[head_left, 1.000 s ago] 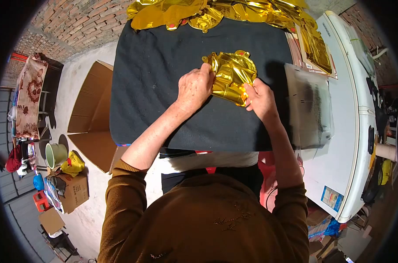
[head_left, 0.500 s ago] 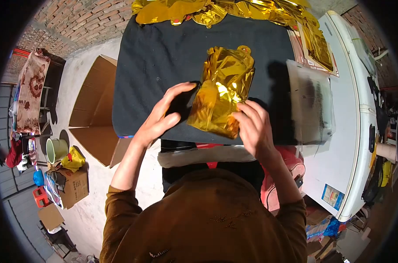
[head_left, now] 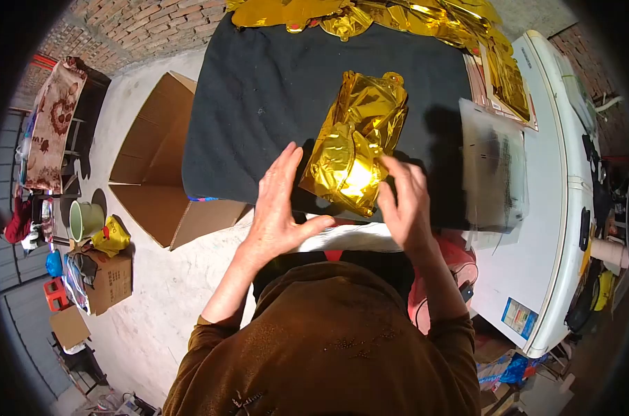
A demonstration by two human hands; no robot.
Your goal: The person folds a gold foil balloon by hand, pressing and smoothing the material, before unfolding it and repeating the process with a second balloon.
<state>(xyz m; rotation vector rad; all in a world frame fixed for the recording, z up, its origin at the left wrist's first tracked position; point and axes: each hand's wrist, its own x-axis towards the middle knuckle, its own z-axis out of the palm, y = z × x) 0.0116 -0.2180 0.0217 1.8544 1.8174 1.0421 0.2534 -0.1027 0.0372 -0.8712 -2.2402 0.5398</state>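
A folded gold foil piece (head_left: 366, 125), which looks like a flat foil balloon, lies on the black cloth (head_left: 252, 104). Its near part is doubled over into a crumpled, shiny layer, and a round tab sticks up at the far right corner. Just left of the foil is my left hand (head_left: 276, 208), apart from it, fingers straight and thumb spread, holding nothing. At the foil's right edge my right hand (head_left: 406, 201) has its index finger and thumb apart, with the fingertips against or very close to the foil.
More gold foil (head_left: 411, 21) is heaped along the table's far edge. Clear plastic sheets (head_left: 494, 166) lie on the right, beside a white fridge-like cabinet (head_left: 536, 229). An open cardboard box (head_left: 148, 145) stands on the floor at the left, with a bucket (head_left: 85, 220) farther off.
The foil's near part is now folded over onto itself. My left hand has turned more upright, and my right thumb and fingers have spread at the foil's edge. The view has shifted slightly.
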